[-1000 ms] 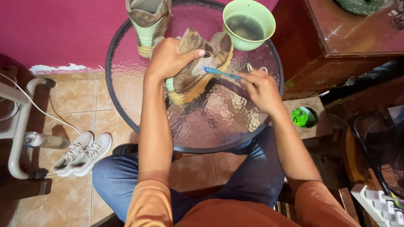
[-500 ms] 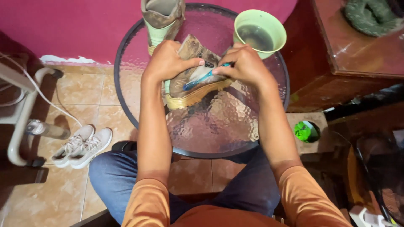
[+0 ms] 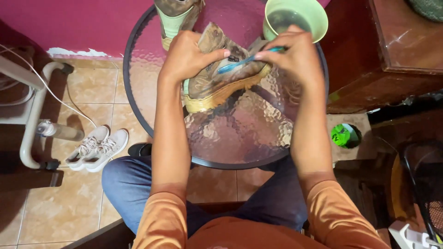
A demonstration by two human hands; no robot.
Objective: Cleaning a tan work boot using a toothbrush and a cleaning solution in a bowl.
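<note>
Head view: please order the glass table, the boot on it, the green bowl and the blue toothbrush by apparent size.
1. Glass table
2. Boot
3. Green bowl, partly cut off by the frame
4. Blue toothbrush

The second boot (image 3: pixel 177 18) at the far side of the table is cut off by the top edge, so only its toe and sole show. The left hand (image 3: pixel 189 57) covers the upper part of the boot (image 3: pixel 221 76) it grips. The brush (image 3: pixel 247 59) head is hidden against the boot, bristles unseen. The right hand (image 3: pixel 295 57) overlaps the green bowl (image 3: pixel 297 16), whose rim the top edge clips.
</note>
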